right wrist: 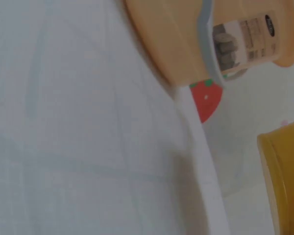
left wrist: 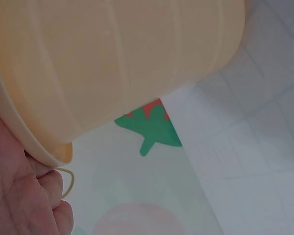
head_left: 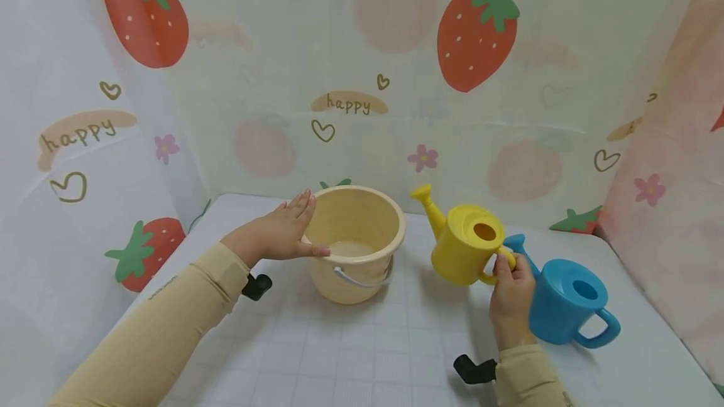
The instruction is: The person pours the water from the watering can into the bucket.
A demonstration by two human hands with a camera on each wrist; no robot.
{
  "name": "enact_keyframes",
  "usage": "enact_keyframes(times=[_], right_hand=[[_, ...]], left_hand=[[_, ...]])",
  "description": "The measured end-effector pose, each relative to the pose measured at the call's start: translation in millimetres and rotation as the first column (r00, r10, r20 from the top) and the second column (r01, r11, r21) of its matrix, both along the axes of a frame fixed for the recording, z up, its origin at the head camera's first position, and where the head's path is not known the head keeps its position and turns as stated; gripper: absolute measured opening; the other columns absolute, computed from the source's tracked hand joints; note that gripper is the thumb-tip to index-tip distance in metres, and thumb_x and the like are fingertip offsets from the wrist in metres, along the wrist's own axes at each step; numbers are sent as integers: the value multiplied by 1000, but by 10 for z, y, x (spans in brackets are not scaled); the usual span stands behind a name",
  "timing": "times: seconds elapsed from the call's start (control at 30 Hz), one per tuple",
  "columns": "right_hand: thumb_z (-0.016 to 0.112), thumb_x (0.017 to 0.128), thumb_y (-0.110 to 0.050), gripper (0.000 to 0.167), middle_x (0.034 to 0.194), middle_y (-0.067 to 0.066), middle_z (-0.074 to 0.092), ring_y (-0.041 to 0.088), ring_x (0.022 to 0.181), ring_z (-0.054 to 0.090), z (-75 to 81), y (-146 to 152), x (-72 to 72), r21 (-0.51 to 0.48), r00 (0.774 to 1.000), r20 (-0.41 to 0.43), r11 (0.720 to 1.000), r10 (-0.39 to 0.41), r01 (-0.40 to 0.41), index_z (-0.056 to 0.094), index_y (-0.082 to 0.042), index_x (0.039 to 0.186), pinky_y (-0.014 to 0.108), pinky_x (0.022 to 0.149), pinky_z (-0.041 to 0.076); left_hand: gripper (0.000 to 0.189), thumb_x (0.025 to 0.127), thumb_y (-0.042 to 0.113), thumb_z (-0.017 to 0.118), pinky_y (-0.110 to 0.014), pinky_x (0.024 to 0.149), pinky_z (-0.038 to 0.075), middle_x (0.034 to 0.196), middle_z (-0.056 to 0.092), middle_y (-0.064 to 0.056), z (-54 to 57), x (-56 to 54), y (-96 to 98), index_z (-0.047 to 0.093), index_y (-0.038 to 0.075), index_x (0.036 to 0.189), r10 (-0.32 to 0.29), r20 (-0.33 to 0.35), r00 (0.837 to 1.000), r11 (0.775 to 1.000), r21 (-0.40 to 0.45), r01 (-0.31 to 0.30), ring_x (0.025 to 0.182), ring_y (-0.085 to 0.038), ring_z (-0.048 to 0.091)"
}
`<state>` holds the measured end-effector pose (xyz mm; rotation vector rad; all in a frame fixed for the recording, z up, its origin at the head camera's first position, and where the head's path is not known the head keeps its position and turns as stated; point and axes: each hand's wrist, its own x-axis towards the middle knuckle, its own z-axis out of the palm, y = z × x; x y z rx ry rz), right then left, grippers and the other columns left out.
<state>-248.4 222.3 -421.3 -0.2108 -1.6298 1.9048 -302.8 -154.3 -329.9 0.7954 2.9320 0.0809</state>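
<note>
A cream plastic bucket [head_left: 334, 284] stands upright on the table, its thin white handle [head_left: 362, 283] hanging down in front. My left hand [head_left: 279, 231] rests on the bucket's left rim with straight fingers, the thumb lying over the near edge. In the left wrist view, the palm and fingers [left wrist: 19, 181] lie against the rim. To the right of the bucket, my right hand [head_left: 511, 300] grips the handle of a yellow watering can [head_left: 452, 259], raised over the table with its spout toward the bucket. In the right wrist view only the can's lower part [right wrist: 289, 181] shows.
A blue watering can [head_left: 557, 309] stands on the table right beside my right hand. The white gridded table [head_left: 339, 357] backs onto a strawberry-printed curtain [head_left: 271, 68], which also rises at both sides. Black wrist mounts [head_left: 257, 286] stick out from the sleeves.
</note>
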Motion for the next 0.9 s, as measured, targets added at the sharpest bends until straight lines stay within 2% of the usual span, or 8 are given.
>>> enact_keyframes(times=[0.17, 0.3, 0.5, 0.63, 0.73, 0.9], right_hand=[[50, 94, -30, 26, 80, 1, 42, 16, 83, 40, -146, 44, -41, 108, 992, 125, 994, -28, 14, 49, -4, 91, 22, 74, 37], [48, 94, -34, 31, 81, 2, 43, 16, 82, 40, -237, 52, -69, 162, 981, 187, 987, -51, 21, 50, -2, 96, 22, 73, 37], [47, 94, -36, 34, 81, 3, 43, 16, 83, 40, -342, 54, -115, 172, 969, 244, 985, -44, 1, 49, -3, 97, 24, 71, 37], [47, 95, -35, 31, 81, 4, 42, 16, 83, 40, -389, 61, -130, 158, 967, 252, 987, -29, -11, 49, -4, 95, 24, 71, 36], [46, 95, -35, 35, 83, 5, 41, 17, 84, 39, -416, 73, -135, 165, 965, 260, 986, -15, -29, 49, -1, 99, 24, 72, 35], [42, 95, -41, 44, 92, 10, 42, 17, 89, 38, -481, 78, -133, 185, 949, 315, 981, 4, -66, 46, 1, 107, 27, 77, 36]], left_hand=[[117, 73, 82, 35, -48, 111, 9, 151, -6, -19, -9, -16, -11, 1, -4, 144, 0, -6, 1000, 1000, 2, 0, 139, -29, -2], [114, 75, 79, 38, -48, 110, 9, 151, -6, -19, -17, -31, -10, 0, -4, 144, -2, -7, 1000, 1000, 6, 2, 139, -29, -2], [115, 75, 79, 38, -48, 111, 9, 151, -6, -20, -27, -41, -6, 0, -4, 144, -4, -4, 1000, 1000, 5, 4, 139, -30, -2], [117, 73, 81, 36, -48, 111, 9, 151, -6, -20, -16, -35, -3, 0, -4, 144, -8, -1, 1000, 1000, 6, 8, 139, -31, -2], [117, 72, 82, 35, -47, 111, 9, 151, -6, -19, -7, -34, 2, 0, -4, 144, -6, 1, 1000, 1000, 5, 6, 139, -30, -2], [118, 71, 83, 33, -47, 111, 9, 151, -6, -19, -8, -32, 4, 0, -4, 144, -5, 3, 1000, 1000, -1, 5, 139, -30, -2]])
